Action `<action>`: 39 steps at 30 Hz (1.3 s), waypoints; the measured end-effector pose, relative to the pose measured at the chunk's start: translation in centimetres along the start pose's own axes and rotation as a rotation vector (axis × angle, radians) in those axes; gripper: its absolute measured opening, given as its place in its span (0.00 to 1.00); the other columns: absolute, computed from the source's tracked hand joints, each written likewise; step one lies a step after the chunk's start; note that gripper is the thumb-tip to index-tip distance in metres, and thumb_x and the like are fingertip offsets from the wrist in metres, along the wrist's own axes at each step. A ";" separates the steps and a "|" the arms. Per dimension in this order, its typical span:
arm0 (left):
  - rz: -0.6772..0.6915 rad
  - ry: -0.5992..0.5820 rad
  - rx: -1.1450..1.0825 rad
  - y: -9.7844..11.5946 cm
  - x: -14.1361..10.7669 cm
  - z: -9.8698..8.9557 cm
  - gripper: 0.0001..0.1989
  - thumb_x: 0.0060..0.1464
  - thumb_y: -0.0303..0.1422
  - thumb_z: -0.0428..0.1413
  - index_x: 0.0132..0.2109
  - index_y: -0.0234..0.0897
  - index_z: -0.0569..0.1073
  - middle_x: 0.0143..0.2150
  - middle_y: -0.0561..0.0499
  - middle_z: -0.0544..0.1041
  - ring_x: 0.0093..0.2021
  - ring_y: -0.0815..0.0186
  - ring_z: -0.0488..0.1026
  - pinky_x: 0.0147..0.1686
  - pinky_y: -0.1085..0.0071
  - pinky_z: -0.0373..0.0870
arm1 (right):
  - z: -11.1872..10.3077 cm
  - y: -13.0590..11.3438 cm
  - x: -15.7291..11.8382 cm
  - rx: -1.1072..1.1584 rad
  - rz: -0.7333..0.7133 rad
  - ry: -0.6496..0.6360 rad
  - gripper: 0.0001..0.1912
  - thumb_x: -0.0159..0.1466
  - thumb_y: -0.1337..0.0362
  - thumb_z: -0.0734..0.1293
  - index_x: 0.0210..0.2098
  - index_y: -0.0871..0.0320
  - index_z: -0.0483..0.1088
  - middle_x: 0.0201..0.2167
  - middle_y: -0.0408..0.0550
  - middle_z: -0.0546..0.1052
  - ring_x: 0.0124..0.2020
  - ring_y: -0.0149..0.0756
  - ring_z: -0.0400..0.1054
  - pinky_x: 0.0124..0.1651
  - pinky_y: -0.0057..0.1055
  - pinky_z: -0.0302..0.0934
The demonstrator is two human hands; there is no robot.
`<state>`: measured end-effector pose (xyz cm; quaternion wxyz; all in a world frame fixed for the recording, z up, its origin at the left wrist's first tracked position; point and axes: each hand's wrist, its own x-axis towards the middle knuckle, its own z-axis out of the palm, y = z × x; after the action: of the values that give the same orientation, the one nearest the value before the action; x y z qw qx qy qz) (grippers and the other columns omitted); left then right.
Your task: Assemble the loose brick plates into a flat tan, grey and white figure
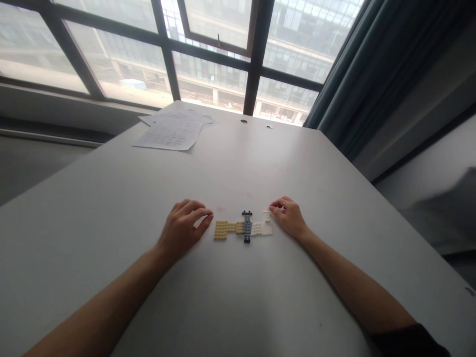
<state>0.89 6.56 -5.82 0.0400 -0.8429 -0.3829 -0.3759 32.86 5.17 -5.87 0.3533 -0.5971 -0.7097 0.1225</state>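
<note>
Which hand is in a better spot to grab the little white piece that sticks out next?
Right, I think. The right hand has its fingertips right by the little white piece. The left hand is farther off, beside the wide tan end.

One table [230, 297] bears one toy-brick model [234, 227], with two dark pieces among its bricks. At the table are two hands: one left hand [181, 225], one right hand [289, 215]. Several overlapping paper sheets [171, 133], too layered to count, and two small round spots [244, 121] lie towards its far edge. One curtain [347, 74] hangs beyond.
</note>
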 end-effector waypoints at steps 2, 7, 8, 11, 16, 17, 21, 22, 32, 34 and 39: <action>-0.013 0.015 -0.018 0.0 0.1 0.0 0.05 0.56 0.32 0.55 0.35 0.39 0.75 0.34 0.50 0.75 0.37 0.63 0.70 0.41 0.65 0.67 | -0.5 0.2 0.0 0.018 0.016 0.068 0.06 0.60 0.65 0.65 0.31 0.58 0.74 0.32 0.47 0.74 0.35 0.35 0.67 0.40 0.32 0.61; -0.041 0.030 -0.040 -0.1 0.2 -0.2 0.05 0.56 0.32 0.54 0.35 0.39 0.75 0.34 0.50 0.75 0.37 0.64 0.70 0.41 0.65 0.67 | -2.4 -0.7 -2.2 0.007 0.043 0.071 0.07 0.61 0.64 0.64 0.35 0.57 0.74 0.36 0.48 0.76 0.36 0.36 0.69 0.40 0.33 0.64; -0.039 0.031 -0.041 -0.1 0.3 -0.2 0.05 0.56 0.32 0.54 0.35 0.39 0.75 0.34 0.50 0.75 0.36 0.63 0.70 0.41 0.65 0.67 | -2.7 -1.1 -3.0 -0.010 0.029 0.051 0.07 0.62 0.64 0.64 0.37 0.56 0.74 0.38 0.48 0.76 0.37 0.37 0.69 0.41 0.34 0.65; -0.026 0.033 -0.040 -0.1 0.2 -0.2 0.06 0.56 0.33 0.54 0.35 0.38 0.75 0.34 0.50 0.75 0.36 0.63 0.70 0.41 0.64 0.67 | -3.2 -2.4 -5.8 -0.058 -0.052 -0.019 0.11 0.64 0.63 0.62 0.45 0.55 0.72 0.45 0.50 0.75 0.46 0.39 0.69 0.49 0.37 0.65; -0.012 0.024 -0.020 -0.1 0.1 -0.1 0.07 0.57 0.34 0.54 0.35 0.38 0.75 0.34 0.50 0.75 0.37 0.63 0.70 0.41 0.64 0.67 | -2.7 -2.8 -8.0 -0.272 -0.280 -0.203 0.28 0.67 0.54 0.58 0.63 0.58 0.56 0.63 0.56 0.60 0.64 0.45 0.52 0.63 0.46 0.53; -0.006 0.022 -0.016 -0.1 0.1 -0.1 0.07 0.57 0.34 0.54 0.35 0.38 0.75 0.34 0.49 0.75 0.37 0.63 0.70 0.41 0.64 0.67 | -2.5 -2.8 -7.9 -0.322 -0.320 -0.252 0.32 0.66 0.50 0.58 0.65 0.59 0.52 0.65 0.57 0.56 0.66 0.46 0.47 0.65 0.48 0.50; 0.016 0.019 -0.014 -0.1 0.0 -0.1 0.06 0.57 0.33 0.54 0.35 0.38 0.75 0.34 0.49 0.75 0.37 0.63 0.70 0.41 0.64 0.67 | -2.2 -2.8 -6.4 -0.473 -0.440 -0.443 0.44 0.62 0.39 0.57 0.68 0.61 0.44 0.68 0.59 0.46 0.69 0.52 0.36 0.67 0.53 0.39; 0.018 0.016 -0.014 -0.1 0.0 -0.1 0.06 0.57 0.33 0.54 0.35 0.38 0.75 0.34 0.49 0.75 0.37 0.63 0.70 0.41 0.65 0.67 | -2.2 -2.8 -5.9 -0.489 -0.461 -0.474 0.46 0.61 0.38 0.57 0.68 0.60 0.44 0.68 0.59 0.45 0.69 0.52 0.35 0.67 0.54 0.37; 0.010 -0.051 -0.018 -0.1 0.1 -0.2 0.07 0.58 0.33 0.53 0.36 0.39 0.75 0.35 0.50 0.76 0.36 0.64 0.70 0.41 0.65 0.66 | -2.1 -2.1 -4.0 -0.402 -0.596 -0.664 0.49 0.58 0.35 0.58 0.68 0.58 0.42 0.69 0.57 0.44 0.69 0.52 0.35 0.68 0.49 0.36; 0.012 -0.061 -0.019 -0.1 0.1 -0.2 0.07 0.58 0.33 0.53 0.36 0.39 0.75 0.35 0.50 0.76 0.36 0.64 0.70 0.41 0.65 0.66 | -2.2 -2.0 -4.0 -0.385 -0.599 -0.668 0.49 0.58 0.35 0.58 0.68 0.58 0.42 0.69 0.57 0.44 0.69 0.52 0.35 0.68 0.48 0.36; 0.036 -0.052 -0.016 -0.2 0.0 -0.2 0.07 0.58 0.33 0.53 0.36 0.38 0.75 0.34 0.50 0.75 0.36 0.64 0.70 0.41 0.65 0.66 | -2.5 -1.9 -3.8 -0.368 -0.606 -0.698 0.50 0.58 0.35 0.58 0.68 0.58 0.41 0.69 0.56 0.44 0.69 0.51 0.34 0.69 0.47 0.34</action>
<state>0.65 6.67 -5.74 0.0300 -0.8593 -0.3658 -0.3562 33.16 0.56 -4.28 0.0030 -0.3398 -0.9371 0.0797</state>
